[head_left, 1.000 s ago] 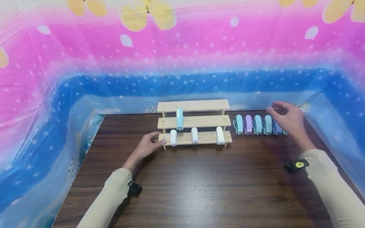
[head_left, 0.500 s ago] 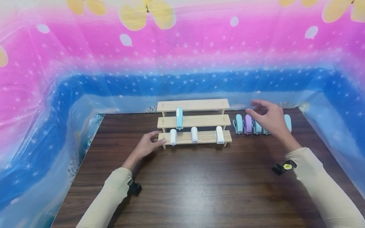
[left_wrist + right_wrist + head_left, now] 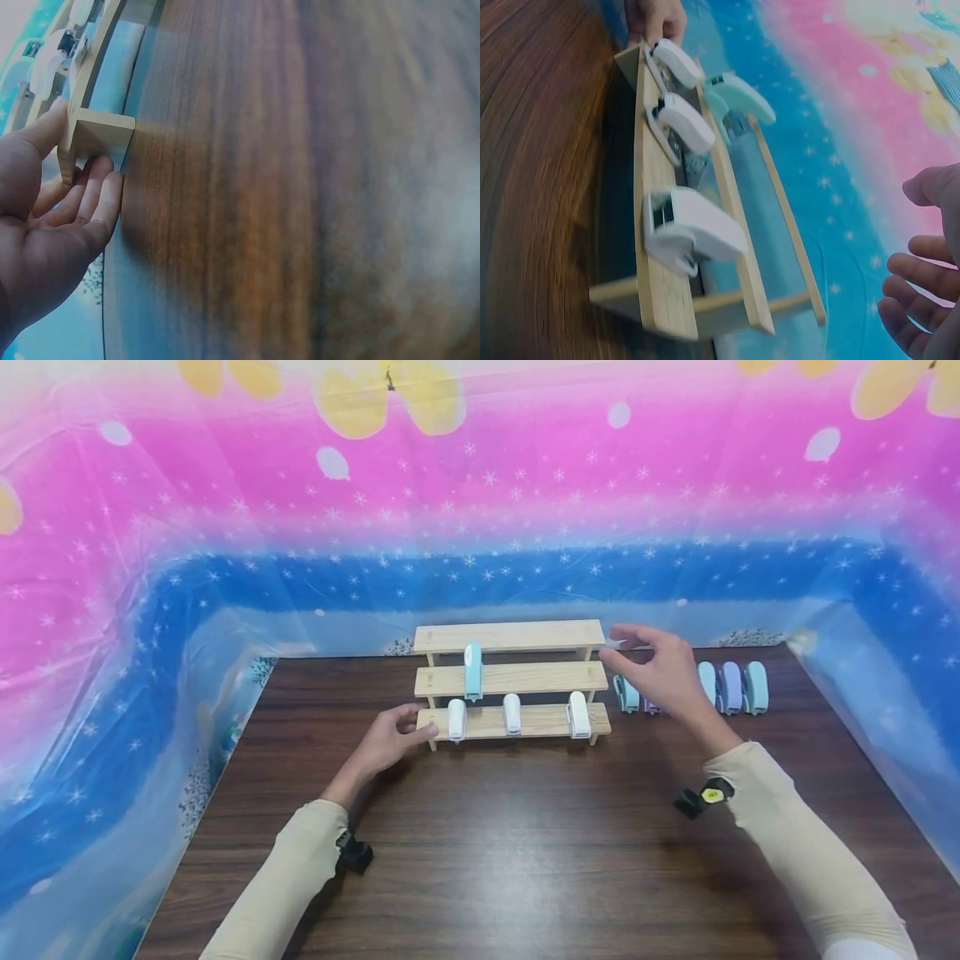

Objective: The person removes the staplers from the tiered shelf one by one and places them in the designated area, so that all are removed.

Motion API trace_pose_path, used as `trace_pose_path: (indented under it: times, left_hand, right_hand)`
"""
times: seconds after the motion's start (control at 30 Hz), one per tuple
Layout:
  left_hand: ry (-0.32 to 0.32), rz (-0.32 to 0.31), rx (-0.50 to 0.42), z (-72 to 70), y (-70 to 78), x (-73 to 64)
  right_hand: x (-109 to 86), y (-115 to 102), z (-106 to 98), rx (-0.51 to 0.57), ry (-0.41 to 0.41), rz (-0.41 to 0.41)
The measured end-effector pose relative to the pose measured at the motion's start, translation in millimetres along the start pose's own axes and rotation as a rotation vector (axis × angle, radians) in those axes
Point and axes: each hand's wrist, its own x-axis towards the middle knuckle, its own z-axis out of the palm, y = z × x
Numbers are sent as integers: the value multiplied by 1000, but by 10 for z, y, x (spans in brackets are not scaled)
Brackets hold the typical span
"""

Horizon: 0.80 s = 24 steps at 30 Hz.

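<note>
A three-tier wooden stand (image 3: 543, 724) is at the back of the table. My left hand (image 3: 386, 742) grips the left end of its bottom step, thumb on top and fingers under the board. Three white staplers stand on that step: left (image 3: 457, 720), middle (image 3: 512, 715) and right (image 3: 577, 716). On the middle step is a light-blue stapler (image 3: 472, 671), toward the left. My right hand (image 3: 663, 672) hovers beside the stand's right end with nothing in it, fingers loosely bent and thumb apart, as the right wrist view also shows.
To the right of the stand, a row of teal and purple staplers lines the table, among them a purple one (image 3: 731, 687) and a teal one (image 3: 756, 687). My right hand and forearm hide part of it. A patterned cloth (image 3: 337, 585) hangs behind the table (image 3: 480, 860).
My right hand has moved left from over the right end of the stapler row to beside the stand, uncovering the right-hand staplers. My left hand has stayed on the stand.
</note>
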Motion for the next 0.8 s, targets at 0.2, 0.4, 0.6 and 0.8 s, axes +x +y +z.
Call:
trace_pose_path:
  times: [0.2, 0.4, 0.6, 0.8]
  left_hand:
    - [-1, -3, -1, 1, -4, 4]
    - [1, 5, 0, -1, -8, 6]
    - [1, 1, 3, -5, -7, -3]
    - [5, 13, 6, 2, -22, -1]
  right_hand:
    - [28, -104, 196, 91, -17, -31]
    - [46, -249, 410, 130, -31, -54]
    - [53, -393, 633, 165, -84, -47]
    - [58, -511, 856, 170, -93, -95]
